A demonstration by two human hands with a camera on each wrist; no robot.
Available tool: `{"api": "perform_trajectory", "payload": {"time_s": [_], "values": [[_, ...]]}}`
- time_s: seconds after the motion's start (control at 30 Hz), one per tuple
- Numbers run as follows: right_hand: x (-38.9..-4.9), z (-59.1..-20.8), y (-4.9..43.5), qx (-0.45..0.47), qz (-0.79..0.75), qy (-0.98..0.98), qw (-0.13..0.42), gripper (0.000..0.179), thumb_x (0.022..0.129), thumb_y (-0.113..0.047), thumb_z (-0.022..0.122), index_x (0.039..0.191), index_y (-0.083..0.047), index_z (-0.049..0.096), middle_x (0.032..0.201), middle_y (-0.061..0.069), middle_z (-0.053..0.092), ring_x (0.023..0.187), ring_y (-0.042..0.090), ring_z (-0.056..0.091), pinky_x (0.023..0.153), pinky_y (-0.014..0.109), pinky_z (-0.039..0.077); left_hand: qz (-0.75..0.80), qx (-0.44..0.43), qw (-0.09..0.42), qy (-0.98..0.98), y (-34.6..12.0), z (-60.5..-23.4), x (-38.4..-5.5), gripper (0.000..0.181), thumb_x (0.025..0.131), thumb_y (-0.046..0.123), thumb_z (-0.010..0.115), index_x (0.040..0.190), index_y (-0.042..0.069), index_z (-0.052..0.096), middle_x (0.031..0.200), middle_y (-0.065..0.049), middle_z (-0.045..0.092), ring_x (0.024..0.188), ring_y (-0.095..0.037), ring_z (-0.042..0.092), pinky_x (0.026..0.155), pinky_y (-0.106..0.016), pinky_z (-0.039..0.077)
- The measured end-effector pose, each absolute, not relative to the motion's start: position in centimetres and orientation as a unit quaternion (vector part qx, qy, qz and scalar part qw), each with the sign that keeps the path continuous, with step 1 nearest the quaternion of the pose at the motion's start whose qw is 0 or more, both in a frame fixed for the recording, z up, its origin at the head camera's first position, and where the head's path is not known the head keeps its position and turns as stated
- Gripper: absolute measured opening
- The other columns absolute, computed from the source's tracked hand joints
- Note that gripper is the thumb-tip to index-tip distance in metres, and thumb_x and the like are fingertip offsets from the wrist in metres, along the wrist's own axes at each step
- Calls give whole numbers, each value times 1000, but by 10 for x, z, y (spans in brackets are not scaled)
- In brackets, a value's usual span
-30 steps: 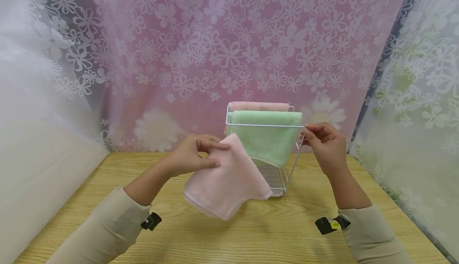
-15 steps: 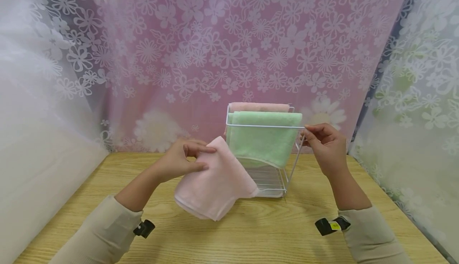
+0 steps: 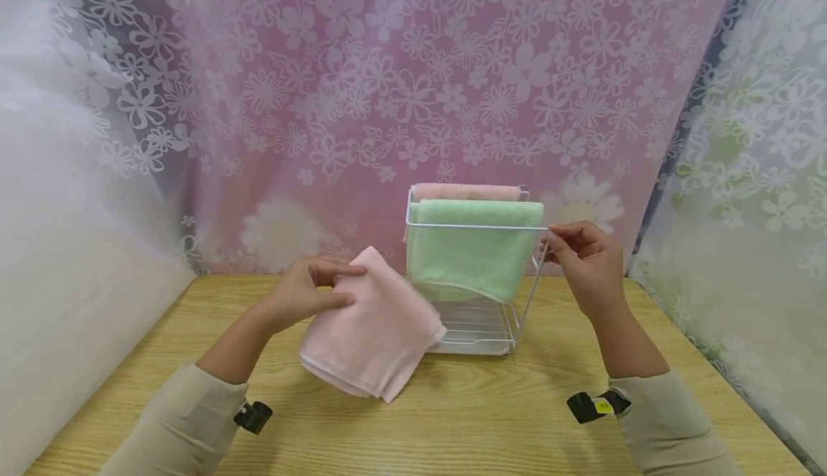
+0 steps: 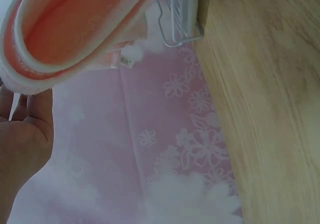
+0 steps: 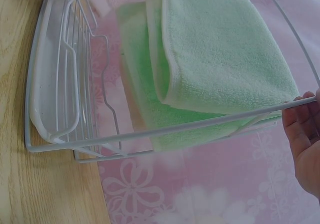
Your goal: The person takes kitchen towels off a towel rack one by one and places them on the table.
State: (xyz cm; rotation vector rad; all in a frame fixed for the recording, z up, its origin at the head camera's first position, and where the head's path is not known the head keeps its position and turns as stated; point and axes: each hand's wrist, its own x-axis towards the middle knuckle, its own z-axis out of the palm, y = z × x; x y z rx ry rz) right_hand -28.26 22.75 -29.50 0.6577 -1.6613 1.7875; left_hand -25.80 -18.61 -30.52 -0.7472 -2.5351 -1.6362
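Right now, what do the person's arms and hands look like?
The left hand and right hand are bare. The plain beige cloth left sleeve has a matching beige cloth right sleeve. There's a small black left wrist device; the small black right wrist device bears a yellow label.

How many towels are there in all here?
3: a folded pink towel in the left hand, a green towel hanging on the white rack, and a second pink towel behind it. Others could be hidden.

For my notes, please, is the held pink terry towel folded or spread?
Folded: in the left wrist view, the pink terry towel shows nested layers.
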Motion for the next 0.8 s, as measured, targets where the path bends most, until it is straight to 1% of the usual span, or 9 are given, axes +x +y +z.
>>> {"api": "perform_trajectory", "payload": {"time_s": [0.2, 0.3, 0.4, 0.5, 0.63, 0.73, 0.8], "values": [[-283, -295, 228, 253, 679, -621, 300, 15, 88, 11, 63, 97, 22, 58, 84, 13, 69, 73, 14, 67, 64, 26, 57, -554, -225, 3, -802, -198, -317, -263, 43, 82, 6, 79, 123, 2, 68, 140, -17, 51, 99, -20, 62, 72, -26, 55], [-283, -295, 228, 252, 683, -617, 299, 13, 88, 11, 64, 97, 20, 60, 83, 11, 70, 73, 16, 67, 64, 26, 57, -563, -218, 0, -797, -204, -322, -265, 45, 82, 7, 78, 125, 2, 66, 142, -17, 49, 100, -19, 63, 72, -27, 55], [-283, -295, 227, 252, 685, -615, 298, 13, 88, 11, 64, 96, 20, 60, 83, 12, 69, 72, 17, 67, 64, 27, 57, -562, -212, 6, -800, -211, -326, -267, 46, 83, 8, 78, 126, 2, 65, 141, -18, 49, 102, -20, 62, 73, -27, 56], [-283, -295, 227, 250, 683, -617, 299, 13, 88, 11, 64, 96, 20, 60, 84, 11, 69, 73, 16, 67, 64, 26, 58, -563, -199, 5, -802, -217, -331, -269, 48, 83, 9, 78, 128, 2, 64, 142, -20, 48, 104, -21, 61, 75, -29, 56], [-283, -296, 227, 246, 680, -622, 300, 13, 88, 12, 63, 97, 21, 59, 83, 6, 70, 73, 13, 67, 64, 25, 57, -573, -166, -4, -802, -224, -337, -271, 50, 83, 10, 79, 129, 3, 63, 144, -18, 46, 105, -20, 62, 76, -32, 57], [-283, -296, 227, 246, 681, -622, 299, 13, 89, 12, 62, 97, 22, 58, 83, 5, 70, 73, 13, 67, 64, 25, 57, -575, -147, -4, -805, -230, -341, -273, 50, 83, 12, 79, 130, 4, 63, 144, -18, 46, 105, -21, 62, 75, -33, 57], [-283, -296, 227, 247, 682, -620, 299, 13, 88, 13, 62, 97, 22, 58, 83, 8, 69, 72, 14, 67, 64, 25, 57, -577, -141, -5, -804, -233, -344, -274, 51, 84, 12, 78, 131, 3, 62, 144, -19, 47, 107, -22, 62, 76, -33, 57]]}}
